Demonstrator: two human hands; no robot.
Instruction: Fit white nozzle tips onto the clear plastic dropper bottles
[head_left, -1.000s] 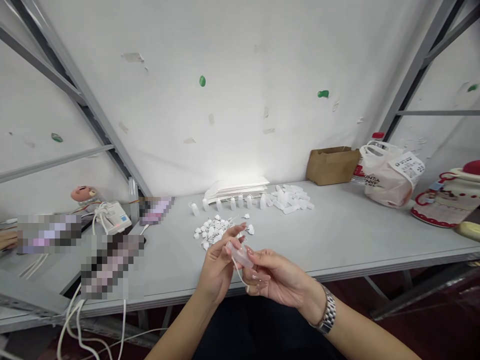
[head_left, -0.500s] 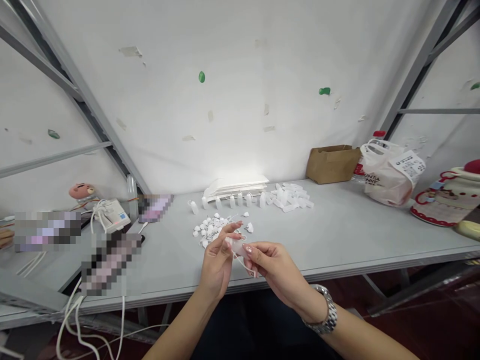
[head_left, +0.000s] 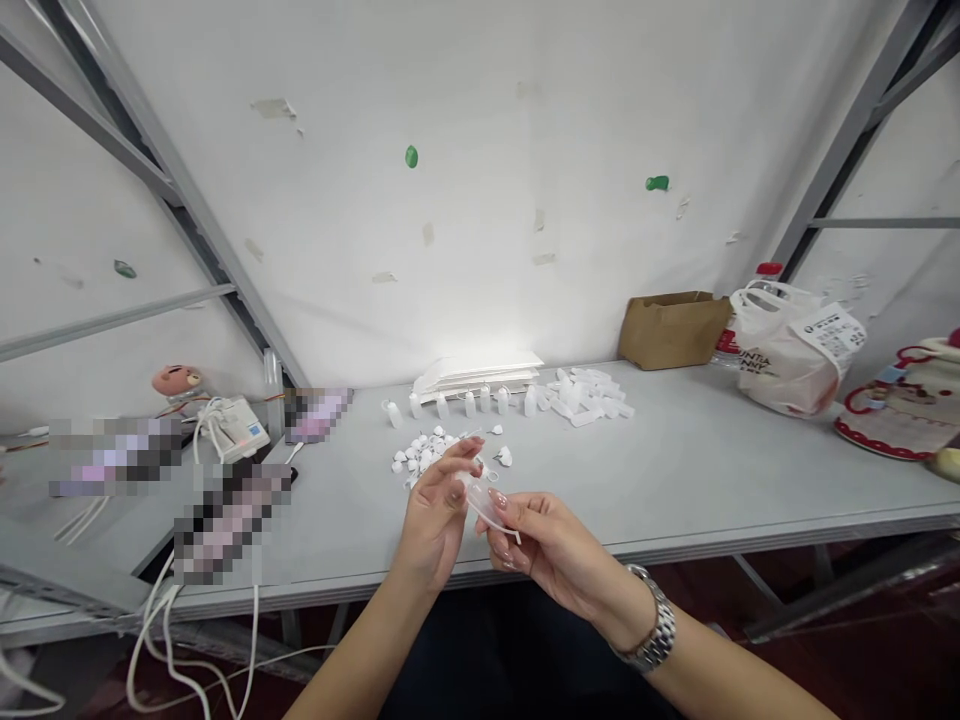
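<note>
Both hands meet above the near edge of the grey table [head_left: 675, 480]. My right hand [head_left: 544, 545], with a metal watch on its wrist, pinches a small translucent plastic bottle [head_left: 480, 500]. My left hand [head_left: 435, 515] closes its fingertips on the bottle's top end, where a thin white strap hangs down. Just beyond the hands lies a pile of small white caps [head_left: 427, 455]. Farther back stands a row of small upright bottles [head_left: 465, 403], and a heap of empty bottles [head_left: 589, 395] lies to their right.
A white stack of flat packs [head_left: 480, 368] leans by the wall. A brown paper bag [head_left: 671, 330], a white plastic bag [head_left: 787, 350] and a red-trimmed container [head_left: 900, 405] stand at the right. White cables [head_left: 187, 640] and a charger [head_left: 232, 430] lie at the left.
The hands have stayed together on the bottle and shifted only slightly; the bottle now tilts a little more toward my right hand. The camera view has drifted slightly.
</note>
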